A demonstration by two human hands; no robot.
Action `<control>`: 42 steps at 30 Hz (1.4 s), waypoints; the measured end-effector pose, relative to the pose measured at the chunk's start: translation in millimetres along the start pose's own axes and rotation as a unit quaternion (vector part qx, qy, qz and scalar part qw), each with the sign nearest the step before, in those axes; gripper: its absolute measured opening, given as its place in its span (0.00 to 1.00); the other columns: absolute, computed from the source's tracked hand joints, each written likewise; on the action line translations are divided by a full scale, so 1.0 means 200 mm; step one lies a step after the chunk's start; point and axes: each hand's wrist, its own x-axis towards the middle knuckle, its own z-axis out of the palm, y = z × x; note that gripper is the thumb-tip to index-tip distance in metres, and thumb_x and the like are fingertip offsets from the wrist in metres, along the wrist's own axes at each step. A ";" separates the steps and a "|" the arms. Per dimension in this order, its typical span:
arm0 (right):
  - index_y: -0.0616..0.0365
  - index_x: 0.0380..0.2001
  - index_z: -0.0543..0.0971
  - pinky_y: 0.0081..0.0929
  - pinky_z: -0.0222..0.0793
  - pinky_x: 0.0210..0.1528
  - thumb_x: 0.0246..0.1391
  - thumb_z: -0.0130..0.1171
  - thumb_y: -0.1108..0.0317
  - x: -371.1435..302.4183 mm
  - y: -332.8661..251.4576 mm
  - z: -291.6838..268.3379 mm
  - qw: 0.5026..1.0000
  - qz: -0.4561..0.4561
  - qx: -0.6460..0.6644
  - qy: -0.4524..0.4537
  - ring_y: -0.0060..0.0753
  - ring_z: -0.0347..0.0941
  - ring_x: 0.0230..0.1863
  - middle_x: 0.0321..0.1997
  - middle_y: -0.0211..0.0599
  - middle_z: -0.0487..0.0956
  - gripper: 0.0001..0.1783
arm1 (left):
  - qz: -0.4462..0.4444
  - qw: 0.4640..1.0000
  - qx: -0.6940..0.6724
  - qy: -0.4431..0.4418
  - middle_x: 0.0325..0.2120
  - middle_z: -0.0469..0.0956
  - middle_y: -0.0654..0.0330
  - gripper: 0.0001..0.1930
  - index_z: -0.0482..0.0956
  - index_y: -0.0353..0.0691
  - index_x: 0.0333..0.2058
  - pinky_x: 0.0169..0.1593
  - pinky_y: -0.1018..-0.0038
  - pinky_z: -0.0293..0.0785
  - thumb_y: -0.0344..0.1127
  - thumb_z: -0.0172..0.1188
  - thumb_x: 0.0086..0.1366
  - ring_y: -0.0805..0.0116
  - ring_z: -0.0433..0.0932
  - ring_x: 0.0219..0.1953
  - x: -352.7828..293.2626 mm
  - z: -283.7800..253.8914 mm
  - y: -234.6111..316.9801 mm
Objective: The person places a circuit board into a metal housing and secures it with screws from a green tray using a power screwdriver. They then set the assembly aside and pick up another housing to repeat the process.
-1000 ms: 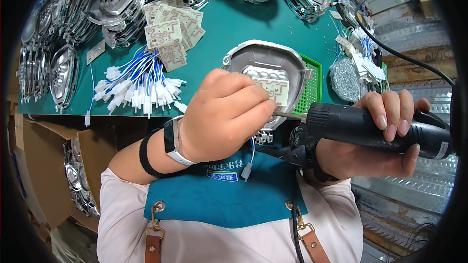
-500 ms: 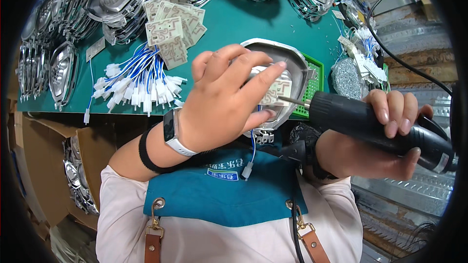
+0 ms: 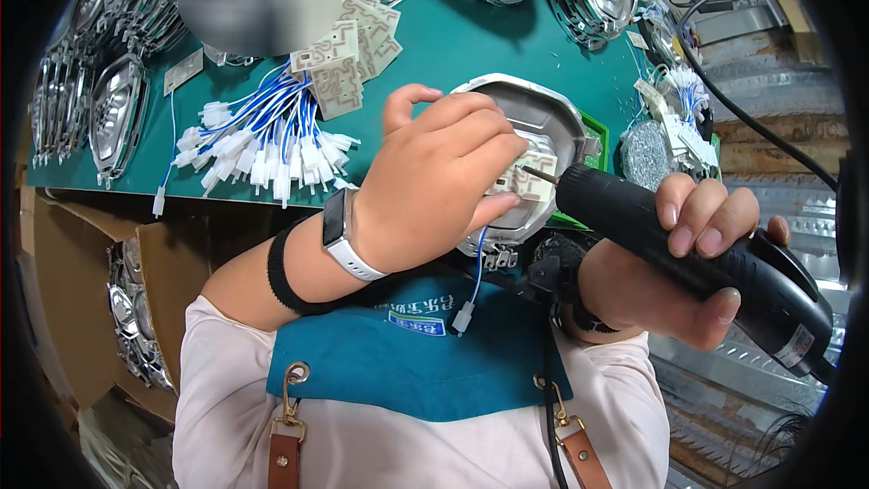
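My left hand (image 3: 434,177) lies over a grey metal lamp housing (image 3: 552,127) near the front edge of the green table (image 3: 453,36), fingers pressing a pale circuit board (image 3: 534,172) inside it. My right hand (image 3: 679,263) grips a black electric screwdriver (image 3: 697,254) whose bit tip touches the board beside my left fingertips. A blue wire with a white connector (image 3: 466,312) hangs from the housing toward my apron. Much of the housing is hidden under my left hand.
A bundle of blue wires with white connectors (image 3: 262,140) lies left of the housing, pale circuit boards (image 3: 348,54) behind it. Stacks of metal housings (image 3: 109,109) line the left and far edges. A tray of screws (image 3: 644,152) sits right; cardboard boxes (image 3: 81,290) stand below left.
My left hand has opened and shifted so its fingers pin the board. The screwdriver has come in from the right until its bit meets the board.
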 end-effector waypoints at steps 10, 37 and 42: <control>0.55 0.49 0.66 0.23 0.58 0.33 0.45 0.58 0.55 0.00 0.05 0.04 0.999 0.006 -0.030 -0.011 0.21 0.61 0.26 0.28 0.30 0.64 0.29 | -0.003 1.000 -0.013 0.012 0.38 0.75 0.66 0.23 0.77 0.46 0.39 0.50 0.62 0.55 0.38 0.70 0.39 0.67 0.71 0.47 -0.03 0.01 -0.03; 0.65 0.39 0.65 0.29 0.72 0.29 0.49 0.55 0.75 0.33 0.23 -0.73 0.963 0.146 -0.105 0.199 0.33 0.71 0.23 0.24 0.39 0.72 0.15 | 0.013 0.993 -0.103 -0.063 0.40 0.73 0.56 0.22 0.75 0.37 0.41 0.53 0.65 0.60 0.41 0.64 0.48 0.59 0.69 0.47 0.14 -0.24 0.06; 0.65 0.43 0.65 0.28 0.71 0.32 0.51 0.55 0.75 0.29 0.33 -0.77 0.960 0.189 -0.105 0.180 0.31 0.71 0.25 0.26 0.39 0.73 0.16 | -0.406 0.778 -0.473 0.086 0.33 0.74 0.62 0.18 0.74 0.35 0.43 0.39 0.78 0.69 0.41 0.59 0.59 0.70 0.73 0.34 -0.19 -0.46 0.02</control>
